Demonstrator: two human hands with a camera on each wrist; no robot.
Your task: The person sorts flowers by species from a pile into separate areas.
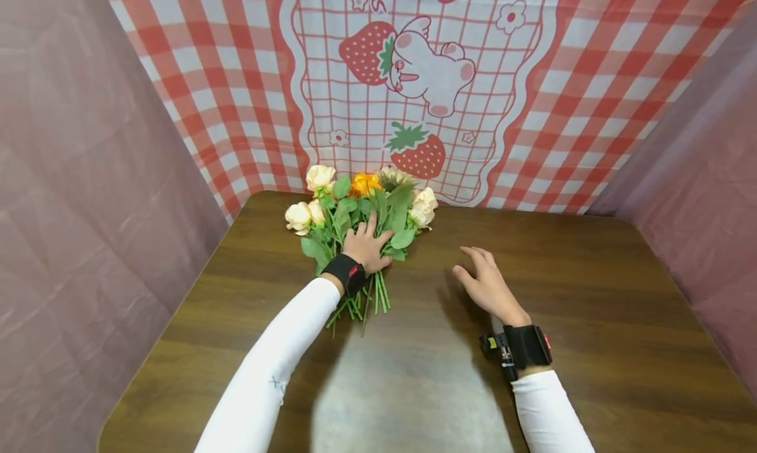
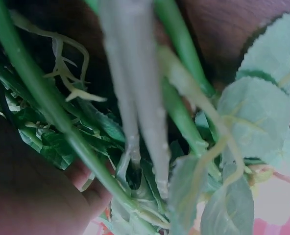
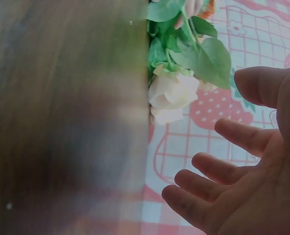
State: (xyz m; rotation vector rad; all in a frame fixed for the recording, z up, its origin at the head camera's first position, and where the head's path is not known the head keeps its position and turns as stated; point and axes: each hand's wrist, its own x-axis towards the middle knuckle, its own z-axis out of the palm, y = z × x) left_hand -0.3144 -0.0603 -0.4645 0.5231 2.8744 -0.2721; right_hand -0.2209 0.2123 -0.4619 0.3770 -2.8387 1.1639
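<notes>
A bunch of artificial flowers (image 1: 401, 217) lies on the wooden table, its blossoms toward the back and its green stems (image 1: 380, 292) toward the front. Cream roses (image 1: 423, 207) and an orange flower (image 1: 365, 184) show among the leaves. My left hand (image 1: 365, 248) rests on the bunch with fingers spread over the leaves and upper stems. In the left wrist view, stems and leaves (image 2: 255, 105) partly cover that hand (image 2: 52, 191). To the right of the flowers, my right hand (image 1: 489, 288) is held apart from them, fingers loosely extended, holding nothing; its palm (image 3: 253, 200) shows in the right wrist view.
The brown table (image 1: 597, 295) extends to both sides of the flowers. Behind it hangs a red and white checked cloth (image 1: 597, 111) with strawberry prints. Pinkish curtains (image 1: 77, 177) flank the table left and right.
</notes>
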